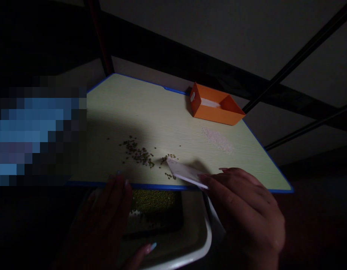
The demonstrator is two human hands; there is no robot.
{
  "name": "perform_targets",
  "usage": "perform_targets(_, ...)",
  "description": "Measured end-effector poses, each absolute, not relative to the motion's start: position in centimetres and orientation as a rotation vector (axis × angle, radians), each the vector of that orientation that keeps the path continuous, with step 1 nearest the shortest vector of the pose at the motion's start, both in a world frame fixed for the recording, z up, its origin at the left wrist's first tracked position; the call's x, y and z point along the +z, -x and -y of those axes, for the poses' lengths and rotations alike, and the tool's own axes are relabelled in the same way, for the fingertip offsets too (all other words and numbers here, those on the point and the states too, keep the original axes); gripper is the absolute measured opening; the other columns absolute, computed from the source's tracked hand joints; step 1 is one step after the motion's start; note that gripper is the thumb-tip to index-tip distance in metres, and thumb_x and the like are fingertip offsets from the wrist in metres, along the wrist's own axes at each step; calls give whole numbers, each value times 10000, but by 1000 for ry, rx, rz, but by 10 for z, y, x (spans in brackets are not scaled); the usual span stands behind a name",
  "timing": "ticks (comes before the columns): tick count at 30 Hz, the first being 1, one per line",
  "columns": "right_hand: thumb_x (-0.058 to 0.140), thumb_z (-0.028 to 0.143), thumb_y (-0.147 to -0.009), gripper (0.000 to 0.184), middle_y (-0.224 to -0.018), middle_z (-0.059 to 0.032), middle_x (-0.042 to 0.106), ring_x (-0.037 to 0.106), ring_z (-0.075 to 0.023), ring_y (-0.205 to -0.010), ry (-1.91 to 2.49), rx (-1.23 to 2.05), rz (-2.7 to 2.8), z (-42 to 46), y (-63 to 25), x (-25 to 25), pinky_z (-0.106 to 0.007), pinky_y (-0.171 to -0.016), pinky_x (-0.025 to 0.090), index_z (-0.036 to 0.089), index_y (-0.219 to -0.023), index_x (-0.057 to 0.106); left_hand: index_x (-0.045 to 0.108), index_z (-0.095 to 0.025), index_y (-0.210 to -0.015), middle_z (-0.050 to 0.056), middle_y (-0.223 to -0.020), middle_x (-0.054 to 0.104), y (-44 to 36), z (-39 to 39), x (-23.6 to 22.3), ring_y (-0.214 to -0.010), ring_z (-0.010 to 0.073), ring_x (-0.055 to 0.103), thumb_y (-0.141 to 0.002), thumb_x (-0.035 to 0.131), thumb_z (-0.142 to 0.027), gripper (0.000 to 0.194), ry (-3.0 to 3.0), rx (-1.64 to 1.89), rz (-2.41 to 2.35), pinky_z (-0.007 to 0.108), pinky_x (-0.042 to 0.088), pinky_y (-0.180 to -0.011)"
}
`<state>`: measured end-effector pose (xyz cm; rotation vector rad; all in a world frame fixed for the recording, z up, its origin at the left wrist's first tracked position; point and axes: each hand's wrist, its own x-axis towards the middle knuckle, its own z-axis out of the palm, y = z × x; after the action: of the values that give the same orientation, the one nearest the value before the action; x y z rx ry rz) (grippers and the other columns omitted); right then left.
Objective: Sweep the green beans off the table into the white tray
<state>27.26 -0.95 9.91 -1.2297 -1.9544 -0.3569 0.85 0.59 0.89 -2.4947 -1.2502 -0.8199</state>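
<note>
My right hand [246, 204] pinches a flat white card [186, 173], its far end resting on the tabletop among a few mung beans [170, 175]. A larger scatter of beans [138, 153] lies to the left of the card. My left hand [104, 213] is open at the table's near edge, fingers stretched and thumb apart. Under that edge sits a white basin [207, 234] with many green mung beans [155, 200] in it. The left hand hides part of the basin. Dim light blurs the card's exact kind.
The pale table [150, 108] has a blue edge. An orange open box [215, 116] with white contents stands at its far right. White grains, like rice [217, 140], are spread in front of the box. A pixelated blue patch [35, 138] covers the left side.
</note>
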Motion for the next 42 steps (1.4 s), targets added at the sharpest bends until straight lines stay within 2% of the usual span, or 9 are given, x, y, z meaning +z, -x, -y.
perform_targets(3,620,63,-958,301,-964,-10,781,736,-192,-877,1291,-401,1916,8,-271,99,-423,-956,574,241,-1158,758,238,-64,-1564,116,-1750,142,-8,-6,10,-1643,231,112,-803,575,-623,1002,2492,-814,1241,380,84,-1345)
perform_targets(7,639,36,-948,271,-947,1,780,728,-166,-845,1263,-366,1928,8,-272,102,-393,-958,565,219,-1110,755,289,-52,-1543,163,-1730,224,-5,-7,7,-1632,267,164,-800,541,-655,989,2456,-797,1189,400,123,-1341)
perform_targets(13,652,36,-931,367,-995,-1,794,739,-184,-868,1205,-369,1946,3,-276,96,-410,-927,582,255,-1210,745,287,-20,-1534,188,-1739,172,-4,-6,4,-1642,283,110,-806,547,-647,995,2461,-759,1181,415,91,-1340)
perform_targets(18,652,43,-927,436,-974,14,799,749,-188,-847,1192,-377,1917,1,-274,95,-417,-892,605,299,-1271,727,275,-83,-1554,151,-1730,226,-1,-4,1,-1637,254,144,-793,536,-704,1017,2456,-755,1232,408,125,-1335)
perform_targets(22,614,10,-927,427,-992,-3,797,755,-184,-847,1177,-300,1975,5,-276,99,-428,-964,581,263,-1247,739,268,-67,-1554,146,-1746,177,-2,-5,1,-1640,263,134,-797,528,-687,1013,2465,-762,1223,413,110,-1335)
perform_targets(29,624,20,-931,331,-1025,-13,787,741,-169,-875,1153,-286,2015,3,-277,99,-407,-972,560,213,-1172,745,272,-47,-1547,160,-1745,153,-6,-5,5,-1643,264,111,-811,519,-691,1009,2465,-737,1217,409,103,-1335)
perform_targets(34,602,-8,-950,295,-1021,-10,770,707,-148,-908,1121,-311,2026,0,-276,99,-384,-974,537,182,-1135,732,242,-108,-1572,112,-1736,199,-5,-7,3,-1637,226,145,-795,528,-709,1024,2459,-821,1260,382,112,-1335)
perform_targets(38,581,-5,-965,271,-1029,-26,760,694,-153,-921,1130,-271,2054,0,-274,101,-390,-962,530,153,-1136,720,273,-35,-1545,160,-1745,167,-5,-7,4,-1642,259,118,-811,522,-683,1009,2461,-782,1201,397,90,-1339)
perform_targets(42,563,27,-997,233,-1012,-27,758,686,-140,-917,1134,-289,2070,0,-271,103,-372,-1022,500,140,-1127,719,276,-15,-1537,172,-1749,155,-5,-7,5,-1641,273,119,-809,526,-666,1008,2468,-783,1181,408,84,-1340)
